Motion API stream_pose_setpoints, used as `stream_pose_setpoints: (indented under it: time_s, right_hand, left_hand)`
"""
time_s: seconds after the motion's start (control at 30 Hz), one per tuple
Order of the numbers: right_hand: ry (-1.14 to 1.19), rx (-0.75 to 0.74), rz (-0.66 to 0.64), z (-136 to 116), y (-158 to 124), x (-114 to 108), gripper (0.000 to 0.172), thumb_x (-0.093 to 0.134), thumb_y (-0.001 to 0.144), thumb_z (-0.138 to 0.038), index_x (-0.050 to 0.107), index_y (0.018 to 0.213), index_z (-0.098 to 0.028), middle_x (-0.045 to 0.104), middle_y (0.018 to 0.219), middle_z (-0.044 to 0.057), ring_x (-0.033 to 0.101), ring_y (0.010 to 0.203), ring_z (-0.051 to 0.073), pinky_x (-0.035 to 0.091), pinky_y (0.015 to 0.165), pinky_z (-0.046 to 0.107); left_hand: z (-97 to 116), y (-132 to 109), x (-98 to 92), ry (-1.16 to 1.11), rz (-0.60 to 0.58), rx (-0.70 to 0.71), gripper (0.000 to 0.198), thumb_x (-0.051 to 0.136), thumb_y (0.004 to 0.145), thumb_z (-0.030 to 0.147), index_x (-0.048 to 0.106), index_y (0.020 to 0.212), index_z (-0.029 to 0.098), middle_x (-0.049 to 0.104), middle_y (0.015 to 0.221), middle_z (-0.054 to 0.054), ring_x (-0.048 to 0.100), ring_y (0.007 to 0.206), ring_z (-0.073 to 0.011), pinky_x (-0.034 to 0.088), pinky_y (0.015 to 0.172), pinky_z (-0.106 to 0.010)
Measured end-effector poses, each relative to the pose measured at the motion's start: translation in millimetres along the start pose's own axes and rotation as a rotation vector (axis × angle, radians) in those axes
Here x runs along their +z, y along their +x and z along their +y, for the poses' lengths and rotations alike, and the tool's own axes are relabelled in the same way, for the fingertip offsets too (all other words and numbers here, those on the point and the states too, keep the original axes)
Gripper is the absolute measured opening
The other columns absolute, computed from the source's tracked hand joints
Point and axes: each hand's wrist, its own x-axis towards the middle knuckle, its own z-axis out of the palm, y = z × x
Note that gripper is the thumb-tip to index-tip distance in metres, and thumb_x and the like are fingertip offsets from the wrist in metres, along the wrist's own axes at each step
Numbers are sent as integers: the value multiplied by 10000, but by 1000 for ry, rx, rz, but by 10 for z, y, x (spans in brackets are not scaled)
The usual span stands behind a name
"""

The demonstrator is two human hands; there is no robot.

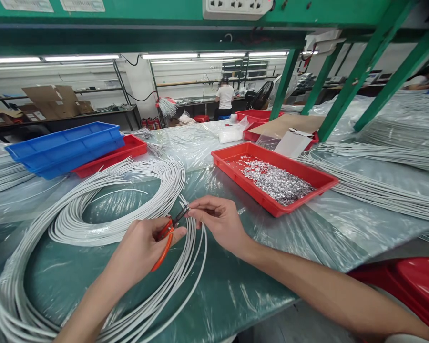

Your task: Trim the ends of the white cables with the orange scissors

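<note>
My left hand (143, 247) is closed around orange-handled pliers (163, 250), whose dark jaws point up and to the right. The jaw tips meet the fingertips of my right hand (218, 221), which pinch the end of a white cable; the exact contact is partly hidden by the fingers. Under both hands runs a bundle of white cables (188, 259), curving down to the lower left. Just behind the left hand lies a large coil of white cables (93, 228) on the plastic-covered green table (232, 295).
Right of the hands stands a red tray (236, 176) with many small shiny metal pieces (275, 181). Blue trays (66, 147) rest on a red tray (132, 146) at the left. More cables (379, 186) lie at right. Green posts (364, 71) rise behind; a person (224, 97) is in the background.
</note>
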Motion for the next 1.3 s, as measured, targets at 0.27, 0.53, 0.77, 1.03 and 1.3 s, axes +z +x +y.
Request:
stream_pose_setpoints:
  time_s: [0.27,0.53,0.77,1.03,1.3]
  right_hand:
    - [-19,-13,-2,-9,6,-11,168,775,746,-317,732,805,-165,706,696,28,561,494,95,453,493,224]
    - [-53,0,2,36,-1,-3,168,775,740,-316,743,803,-163,698,699,35,570,511,110,461,504,238]
    - [-131,-47,-1,41,-15,2,95,756,758,-254,744,782,-163,693,699,25,554,507,97,450,511,228]
    - [-207,-126,45,12,-54,16,55,729,781,-216,751,773,-166,717,710,33,576,568,114,444,548,236]
    - [-307,-172,54,20,-79,9,83,693,810,-204,757,772,-167,729,738,37,589,590,121,430,544,242]
  left_hand:
    - [0,18,-2,-60,-28,8,477,530,849,580,368,630,188,248,628,49,232,616,-112,193,535,-249]
    - [-1,3,-1,-103,-33,32,455,556,849,533,371,621,184,262,622,49,248,611,-107,197,534,-243]
    - [9,-2,4,-153,-63,11,378,584,843,450,429,630,178,331,581,54,317,572,-101,199,516,-236]
    - [44,-8,-12,-226,-97,7,365,566,857,455,509,648,161,497,616,27,426,559,-108,251,518,-236]
    - [47,-4,-14,-268,-135,32,388,585,833,499,591,675,145,617,667,-17,481,543,-114,311,488,-225]
